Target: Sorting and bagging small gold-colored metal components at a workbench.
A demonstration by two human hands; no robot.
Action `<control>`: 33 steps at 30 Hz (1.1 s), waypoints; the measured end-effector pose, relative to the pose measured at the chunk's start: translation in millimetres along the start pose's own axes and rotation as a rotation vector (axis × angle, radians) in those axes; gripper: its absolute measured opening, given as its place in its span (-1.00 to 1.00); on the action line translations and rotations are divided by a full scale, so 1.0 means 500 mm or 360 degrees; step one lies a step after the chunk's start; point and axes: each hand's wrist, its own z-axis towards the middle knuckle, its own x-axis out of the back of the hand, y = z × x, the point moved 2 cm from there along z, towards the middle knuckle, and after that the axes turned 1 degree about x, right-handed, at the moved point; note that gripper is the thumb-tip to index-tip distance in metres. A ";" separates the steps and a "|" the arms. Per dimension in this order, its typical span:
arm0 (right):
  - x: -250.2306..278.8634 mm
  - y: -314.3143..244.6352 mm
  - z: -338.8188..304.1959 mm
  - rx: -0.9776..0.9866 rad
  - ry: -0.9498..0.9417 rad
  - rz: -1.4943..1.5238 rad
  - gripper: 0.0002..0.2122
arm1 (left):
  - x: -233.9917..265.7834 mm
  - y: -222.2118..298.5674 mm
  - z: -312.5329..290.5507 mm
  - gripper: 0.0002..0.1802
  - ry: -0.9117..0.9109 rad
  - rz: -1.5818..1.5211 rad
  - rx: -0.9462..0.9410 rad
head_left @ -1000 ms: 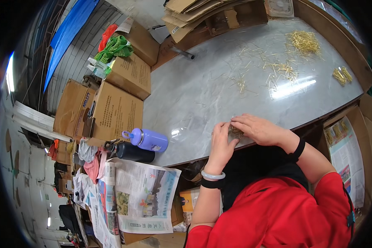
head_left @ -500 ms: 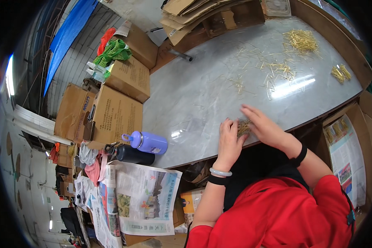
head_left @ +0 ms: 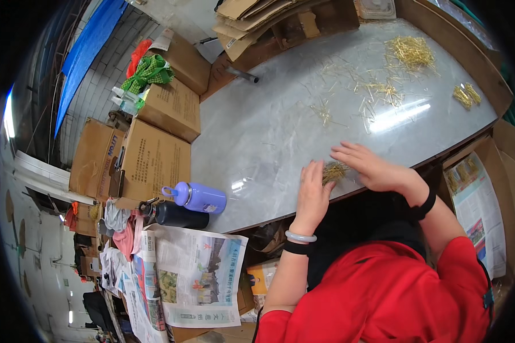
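Observation:
Near the front edge of the grey table, a small bundle of thin gold metal pins [head_left: 333, 172] lies between my two hands. My left hand [head_left: 313, 193] rests along the bundle's left side, fingers extended and close together, thumb near the pins. My right hand [head_left: 371, 167] is on the other side with its fingers stretched out toward the left, above the far end of the bundle. Whether the right palm touches the pins cannot be made out. Farther off are a big heap of gold pins [head_left: 411, 52], a looser scatter [head_left: 383, 92] and small tidy bundles [head_left: 466, 96].
At the table's left stand a purple bottle [head_left: 200, 196] and a black bottle [head_left: 180, 215], beside stacked cartons [head_left: 156, 163]. Newspaper [head_left: 197, 274] hangs lower left. A metal tube [head_left: 243, 75] juts over the far edge. At right, an open carton [head_left: 486, 166] holds newspaper and more bundles.
My right hand has shifted slightly, its fingers straighter and flatter beside the bundle. My left hand stays next to the pins. The whole view has moved a little.

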 end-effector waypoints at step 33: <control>-0.042 -0.027 0.040 0.0068 0.0069 -0.0156 -0.55 | 0.083 -0.005 -0.023 -0.11 -0.0062 0.0017 0.0143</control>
